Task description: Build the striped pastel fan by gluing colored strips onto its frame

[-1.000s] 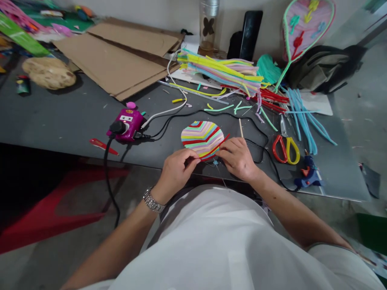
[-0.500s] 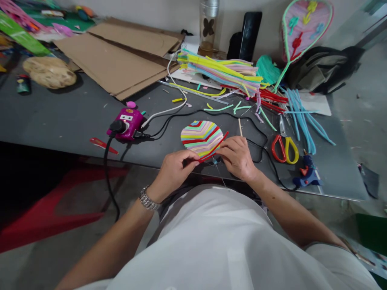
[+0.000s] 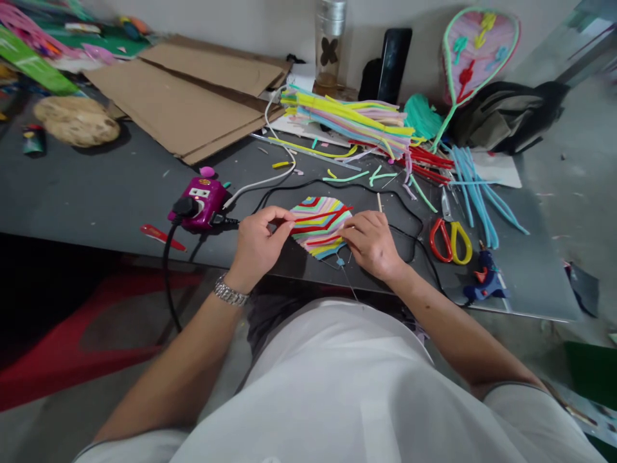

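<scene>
A round disc of glued striped straws (image 3: pixel 321 225) in many colours lies on the dark table (image 3: pixel 106 186) near its front edge. My left hand (image 3: pixel 258 244), with a metal watch on the wrist, pinches the disc's left edge between thumb and fingers. My right hand (image 3: pixel 371 243) rests at the disc's right edge, fingers curled and pressing a red straw piece against it. Both hands touch the disc.
A purple power strip (image 3: pixel 200 202) with black cables sits left of the disc. Red-and-yellow scissors (image 3: pixel 450 241) and a blue glue gun (image 3: pixel 484 283) lie to the right. A pile of coloured straws (image 3: pixel 351 119), cardboard sheets (image 3: pixel 193 96), a bottle (image 3: pixel 328 45) and a decorated racket shape (image 3: pixel 475 48) fill the back.
My left hand moved up from the disc's lower edge to its left edge. The loose red straw now lies across the disc instead of along its lower right rim.
</scene>
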Tool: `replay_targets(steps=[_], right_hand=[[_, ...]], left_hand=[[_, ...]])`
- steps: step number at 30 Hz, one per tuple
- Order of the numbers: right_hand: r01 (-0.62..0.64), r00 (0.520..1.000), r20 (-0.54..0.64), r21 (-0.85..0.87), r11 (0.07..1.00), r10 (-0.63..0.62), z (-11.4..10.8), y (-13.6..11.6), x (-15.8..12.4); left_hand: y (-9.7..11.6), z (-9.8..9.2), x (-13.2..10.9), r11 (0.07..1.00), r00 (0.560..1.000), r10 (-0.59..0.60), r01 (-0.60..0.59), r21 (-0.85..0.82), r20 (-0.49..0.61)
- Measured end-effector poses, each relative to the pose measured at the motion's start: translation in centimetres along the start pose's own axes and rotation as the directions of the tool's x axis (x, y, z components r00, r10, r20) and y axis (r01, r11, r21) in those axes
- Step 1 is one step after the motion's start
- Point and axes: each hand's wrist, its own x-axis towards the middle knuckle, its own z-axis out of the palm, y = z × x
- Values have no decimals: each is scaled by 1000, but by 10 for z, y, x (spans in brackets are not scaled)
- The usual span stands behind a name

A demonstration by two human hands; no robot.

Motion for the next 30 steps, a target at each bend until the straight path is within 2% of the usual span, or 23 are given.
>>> replay_targets(steps=[5,7,10,13,17,20,24,28,30], right_hand=[[-128,986,-107,4,992,128,-12,-7,12],[-138,986,-86,60,989,143,-17,-9,16],[-113,992,-28,229,967,122,-21,-12,18],[-110,994,42,371,922,102,-22,-17,15],[-124,992,89,443,888,94,-26,-29,11],[-171,983,140,495,852,117,-30,-36,8],[-272,959,231,589,761,164,-33,-40,2],[-386,923,292,698,603,252,-34,-43,-2],[-404,913,293,751,522,285,-35,-43,-3]], left_hand=[[12,-4,-12,999,1000,-6,7,-41,27],[18,-7,-18,998,998,-9,12,-59,58],[26,-10,-26,998,995,0,7,-68,103],[34,-10,-31,997,988,72,-67,-37,139],[44,-1,-37,990,960,143,-137,-40,240],[48,6,-41,990,950,110,-79,-115,292],[48,11,-48,973,949,13,60,-221,315],[48,11,-51,949,944,-39,138,-284,328],[49,11,-51,934,937,-59,174,-313,343]])
